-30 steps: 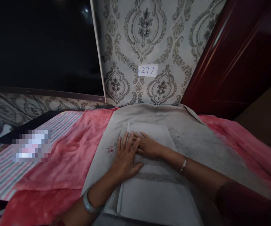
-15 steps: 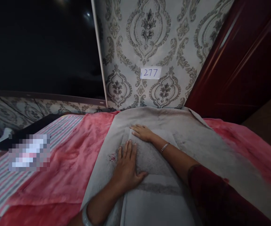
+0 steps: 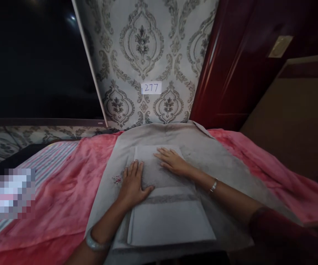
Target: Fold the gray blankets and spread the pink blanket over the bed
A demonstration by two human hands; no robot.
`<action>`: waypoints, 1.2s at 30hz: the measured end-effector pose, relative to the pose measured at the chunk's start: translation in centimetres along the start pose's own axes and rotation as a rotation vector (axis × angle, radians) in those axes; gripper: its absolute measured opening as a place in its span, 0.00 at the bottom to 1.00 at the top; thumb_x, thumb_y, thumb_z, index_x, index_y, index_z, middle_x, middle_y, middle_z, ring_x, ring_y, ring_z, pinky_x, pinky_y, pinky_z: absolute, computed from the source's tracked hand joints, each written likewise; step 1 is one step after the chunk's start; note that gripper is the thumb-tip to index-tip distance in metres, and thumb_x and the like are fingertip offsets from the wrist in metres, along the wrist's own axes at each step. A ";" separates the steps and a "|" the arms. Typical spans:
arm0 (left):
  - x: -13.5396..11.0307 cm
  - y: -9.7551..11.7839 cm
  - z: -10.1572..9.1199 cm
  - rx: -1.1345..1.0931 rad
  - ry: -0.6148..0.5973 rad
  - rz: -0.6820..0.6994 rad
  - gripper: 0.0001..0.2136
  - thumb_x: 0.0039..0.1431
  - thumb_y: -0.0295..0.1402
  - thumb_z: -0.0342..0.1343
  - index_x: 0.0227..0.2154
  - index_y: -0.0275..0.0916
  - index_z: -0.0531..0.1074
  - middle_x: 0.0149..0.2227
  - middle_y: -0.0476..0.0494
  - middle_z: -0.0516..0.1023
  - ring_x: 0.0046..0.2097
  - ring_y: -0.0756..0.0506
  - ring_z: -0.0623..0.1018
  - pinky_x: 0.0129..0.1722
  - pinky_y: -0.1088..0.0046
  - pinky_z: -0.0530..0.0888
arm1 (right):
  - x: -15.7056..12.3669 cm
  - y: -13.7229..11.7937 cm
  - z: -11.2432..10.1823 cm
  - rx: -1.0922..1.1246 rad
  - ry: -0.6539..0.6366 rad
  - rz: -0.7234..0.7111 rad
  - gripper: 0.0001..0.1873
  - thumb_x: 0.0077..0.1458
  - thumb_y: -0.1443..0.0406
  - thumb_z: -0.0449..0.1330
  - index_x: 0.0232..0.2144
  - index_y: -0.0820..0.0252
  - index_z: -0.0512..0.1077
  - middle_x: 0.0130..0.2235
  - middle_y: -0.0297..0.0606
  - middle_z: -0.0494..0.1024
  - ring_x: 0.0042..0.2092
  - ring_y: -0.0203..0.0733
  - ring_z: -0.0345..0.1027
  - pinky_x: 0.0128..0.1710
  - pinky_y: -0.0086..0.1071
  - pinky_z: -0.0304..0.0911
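A pale grey folded cloth [image 3: 172, 222] lies lengthwise before me, with a darker grey band across it. I cannot tell what kind of cloth item it is. My left hand [image 3: 133, 186] rests flat along its left edge, fingers pointing away and thumb spread to the right. Flat on the upper part lies my right hand [image 3: 174, 162], its fingers pointing left and slightly apart. Neither hand grips anything. Under the folded piece spreads a larger grey cloth [image 3: 222, 176], with a small red printed patch left of my left hand.
Pink plush blankets [image 3: 73, 184] lie on both sides, over a striped cloth [image 3: 51, 158] on the left. A large dark screen [image 3: 37, 62] stands at back left. Behind are patterned wallpaper with a paper label [image 3: 151, 87] reading 277 and a dark red door [image 3: 225, 66].
My right hand has slid right across the folded cloth, away from its left edge. The view has turned right, showing more of the door and the cloth's near edge. My left hand stays by the left edge.
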State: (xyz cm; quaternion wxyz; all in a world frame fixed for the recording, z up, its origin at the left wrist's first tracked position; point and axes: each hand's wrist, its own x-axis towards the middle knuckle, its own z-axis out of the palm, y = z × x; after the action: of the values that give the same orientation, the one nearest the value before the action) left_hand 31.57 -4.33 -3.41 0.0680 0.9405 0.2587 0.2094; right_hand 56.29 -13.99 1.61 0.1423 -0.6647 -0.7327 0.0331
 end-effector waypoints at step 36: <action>-0.4 9.6 -1.5 -0.165 -0.338 0.692 0.30 0.61 0.41 0.57 0.66 0.45 0.63 0.70 0.37 0.60 0.71 0.33 0.59 0.68 0.45 0.56 | 1.8 7.6 1.1 -0.044 -0.038 0.368 0.33 0.70 0.51 0.41 0.72 0.52 0.51 0.73 0.41 0.48 0.73 0.57 0.39 0.68 0.57 0.43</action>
State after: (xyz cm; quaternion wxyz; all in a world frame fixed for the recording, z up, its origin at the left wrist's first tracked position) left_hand 34.98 -12.79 0.09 0.1104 0.9847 -0.1063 0.0824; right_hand 63.21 -11.16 -0.97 0.1052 -0.7897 -0.6018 0.0552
